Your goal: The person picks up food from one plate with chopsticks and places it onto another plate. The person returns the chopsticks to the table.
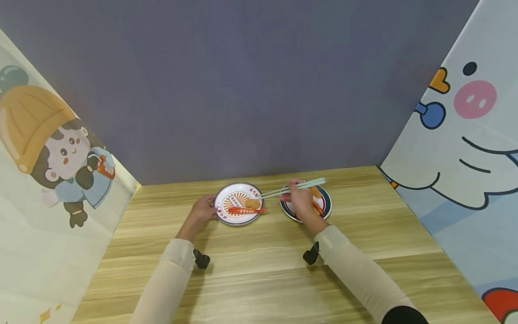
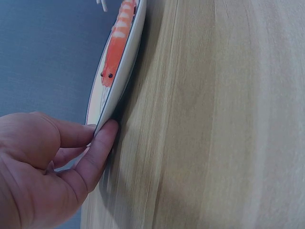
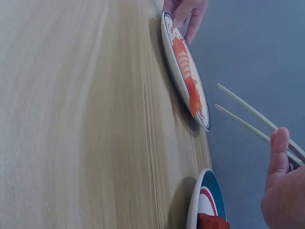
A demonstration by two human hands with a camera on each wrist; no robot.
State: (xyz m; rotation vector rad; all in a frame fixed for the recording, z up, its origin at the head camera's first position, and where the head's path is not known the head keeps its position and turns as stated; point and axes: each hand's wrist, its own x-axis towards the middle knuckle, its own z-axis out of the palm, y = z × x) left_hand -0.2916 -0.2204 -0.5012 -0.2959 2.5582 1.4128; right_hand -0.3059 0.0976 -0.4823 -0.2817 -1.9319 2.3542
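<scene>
My left hand (image 1: 203, 209) pinches the left rim of a white plate (image 1: 224, 199) between thumb and fingers; the left wrist view shows the rim tilted up off the wood. A red-and-white striped shrimp (image 1: 243, 210) lies across this plate, its tail past the right rim. Beside it sits a golden-brown piece of food (image 1: 252, 204). My right hand (image 1: 300, 202) holds pale green chopsticks (image 3: 248, 107), their tips apart with nothing between them, close over the plate's right side. Under that hand is a dark-rimmed plate (image 1: 327, 200), partly hidden, bearing orange-red food (image 1: 318, 208).
Both plates are near the back of a wooden table (image 1: 251, 265), before a grey-blue panel (image 1: 259, 90). Printed cartoon panels stand at the left (image 1: 24, 216) and right (image 1: 445, 180) sides. Dark wrist cameras hang at both cuffs.
</scene>
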